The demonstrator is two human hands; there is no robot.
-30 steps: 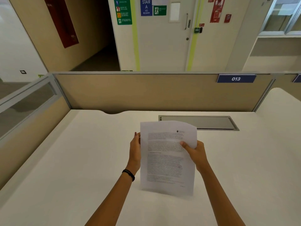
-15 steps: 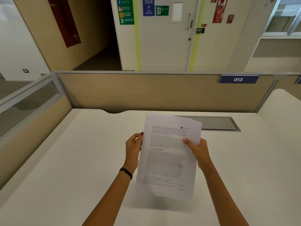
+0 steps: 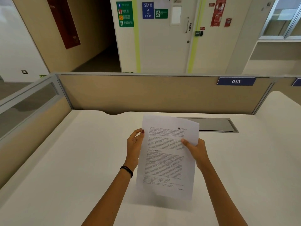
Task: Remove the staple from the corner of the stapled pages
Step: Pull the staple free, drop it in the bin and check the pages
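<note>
At the right edge of the stapled pages (image 3: 167, 160), I see the right hand (image 3: 196, 150) pinching the sheets. Its thumb (image 3: 184, 141) lies flat on the printed front, and the rest of that hand goes behind the paper, so the grip is closed on the pages. Across from it, the left hand (image 3: 134, 147) sits just beside the left edge. Its fingers (image 3: 135, 134) curl loosely toward the paper, and the thumb tip with a red nail touches the edge. From my feed I cannot tell whether that hand is actually gripping the pages or only resting against them. A black wristband (image 3: 127, 170) circles the left wrist.

The pages are held up off the bench (image 3: 65, 160), near its middle, with the printed side facing me and the top edge leaning away toward the far side. The top right corner bows slightly. I cannot make out the staple at any corner; it is too small in this view. A soft shadow of the sheets falls on the bench below them.

Beyond the pages, a grey hatch (image 3: 215, 124) is set flush into the bench at the far right. A beige partition (image 3: 162, 93) closes off the far side, with a blue tag (image 3: 235, 81) reading 013 at its top right. Farther off stands a pale door (image 3: 162, 46) with a blue STAIR A sign (image 3: 147, 10).
</note>
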